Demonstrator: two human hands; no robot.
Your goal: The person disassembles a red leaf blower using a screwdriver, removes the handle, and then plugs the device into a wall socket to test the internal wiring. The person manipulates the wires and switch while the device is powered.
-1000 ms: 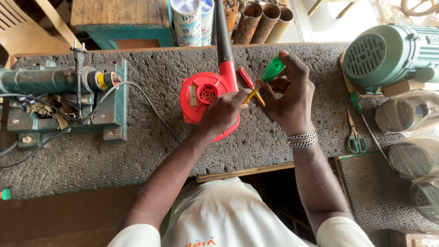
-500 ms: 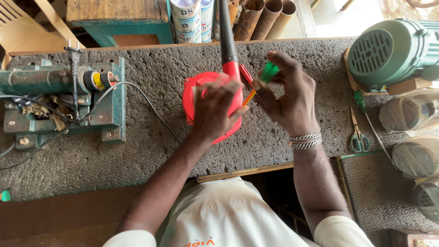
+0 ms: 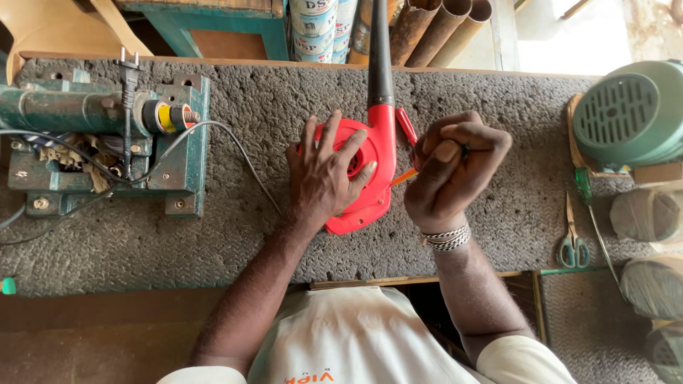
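Head view: left hand point(image 3: 324, 174) splayed flat on the red blower point(image 3: 370, 181), right hand point(image 3: 452, 171) fingers clenched round the screwdriver point(image 3: 403, 176) — best kept square to the casing.

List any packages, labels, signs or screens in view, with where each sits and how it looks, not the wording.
Printed tins: top centre behind the bench, stacked cylinders, white with blue lettering.
Shirt print: bottom edge, on the person's white shirt, orange lettering, partly cut off.
No signs or screens show.
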